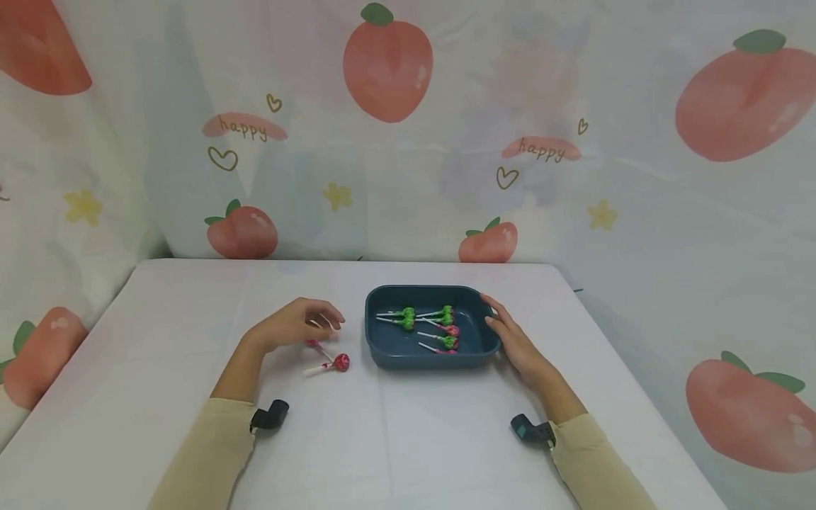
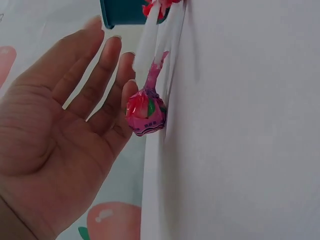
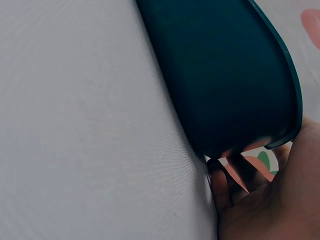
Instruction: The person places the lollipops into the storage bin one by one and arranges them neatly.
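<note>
My left hand (image 1: pixel 296 326) is over the table with loosely bent, spread fingers and holds nothing. Two lollipops lie by it: one with a red head (image 1: pixel 342 363), and one with a pink wrapper (image 2: pixel 146 114), partly hidden under the hand in the head view. A dark blue plastic box (image 1: pixel 433 361) stands to the right of them. Inside it lie several lollipops, with green heads (image 1: pixel 406 319) to the left and both green and pink heads (image 1: pixel 452 331) further right. My right hand (image 1: pixel 519 343) holds the box's right end, thumb at the rim and fingers along the outer wall.
A white cloth covers the table (image 1: pixel 395 439). Behind it hangs a pale curtain (image 1: pixel 408 177) printed with peaches, which also comes down on both sides. A small dark camera (image 1: pixel 270 415) is strapped to my left wrist, another (image 1: pixel 530 429) to the right.
</note>
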`<state>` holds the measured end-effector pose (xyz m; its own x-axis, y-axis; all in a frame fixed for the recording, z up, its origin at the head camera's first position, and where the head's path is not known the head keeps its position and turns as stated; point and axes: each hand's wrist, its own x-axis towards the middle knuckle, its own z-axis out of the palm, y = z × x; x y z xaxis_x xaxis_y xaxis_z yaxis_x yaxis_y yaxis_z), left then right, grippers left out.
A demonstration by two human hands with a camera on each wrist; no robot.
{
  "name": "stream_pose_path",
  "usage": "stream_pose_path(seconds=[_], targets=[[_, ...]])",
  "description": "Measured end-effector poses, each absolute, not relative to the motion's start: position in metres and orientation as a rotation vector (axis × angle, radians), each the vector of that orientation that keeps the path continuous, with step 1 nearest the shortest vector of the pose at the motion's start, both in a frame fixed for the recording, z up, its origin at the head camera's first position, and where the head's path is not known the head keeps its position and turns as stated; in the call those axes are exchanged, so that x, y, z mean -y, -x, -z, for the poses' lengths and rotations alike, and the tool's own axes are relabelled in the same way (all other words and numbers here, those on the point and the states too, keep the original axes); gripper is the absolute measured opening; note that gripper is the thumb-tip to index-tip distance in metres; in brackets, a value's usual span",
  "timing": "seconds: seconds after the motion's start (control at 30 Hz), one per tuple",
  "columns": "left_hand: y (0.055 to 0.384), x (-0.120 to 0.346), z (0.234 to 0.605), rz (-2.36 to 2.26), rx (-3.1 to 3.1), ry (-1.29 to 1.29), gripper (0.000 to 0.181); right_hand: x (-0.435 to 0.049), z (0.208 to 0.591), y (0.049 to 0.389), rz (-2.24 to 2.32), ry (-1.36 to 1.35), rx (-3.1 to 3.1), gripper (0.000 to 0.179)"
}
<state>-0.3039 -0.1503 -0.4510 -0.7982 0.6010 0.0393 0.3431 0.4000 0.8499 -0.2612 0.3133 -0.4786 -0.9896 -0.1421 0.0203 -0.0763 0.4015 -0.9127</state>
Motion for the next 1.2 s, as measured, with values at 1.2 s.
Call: stream_pose_path(seconds=[1.2], targets=[[0.283,0.23,0.434,-1.004,-2.508,-0.592,0.018,-0.315,0.48,0.264,1.647,0.208,-2.595,0.053]])
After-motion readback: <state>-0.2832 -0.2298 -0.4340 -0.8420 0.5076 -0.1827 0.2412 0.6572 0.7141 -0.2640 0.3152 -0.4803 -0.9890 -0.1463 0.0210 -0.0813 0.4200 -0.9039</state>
